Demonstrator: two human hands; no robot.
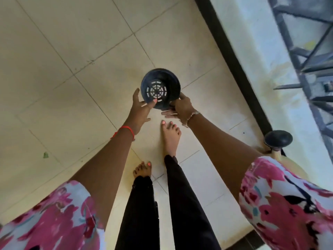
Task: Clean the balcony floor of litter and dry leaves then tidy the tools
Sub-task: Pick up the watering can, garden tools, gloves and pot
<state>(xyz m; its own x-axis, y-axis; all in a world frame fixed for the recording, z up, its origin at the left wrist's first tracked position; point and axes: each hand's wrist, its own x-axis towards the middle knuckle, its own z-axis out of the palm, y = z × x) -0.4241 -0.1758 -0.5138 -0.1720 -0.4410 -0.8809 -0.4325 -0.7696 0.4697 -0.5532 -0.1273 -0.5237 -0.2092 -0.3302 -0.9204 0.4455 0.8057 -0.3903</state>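
A black plastic plant pot (160, 87) with a slotted drainage base is held above the cream tiled floor (72, 60), its open mouth facing me. My left hand (139, 110) holds its near left rim, thumb over the edge and fingers behind. My right hand (182, 105) grips the near right rim from below. A small green leaf scrap (45, 155) lies on the tiles at the left. Dark specks of dirt (91, 61) dot a tile joint farther away.
A black skirting strip (232, 58) and a low white ledge (261, 51) with a dark metal railing (310, 56) run along the right. A second dark pot (278, 138) stands upside down by the ledge. My bare feet (170, 138) stand on the tiles below the pot.
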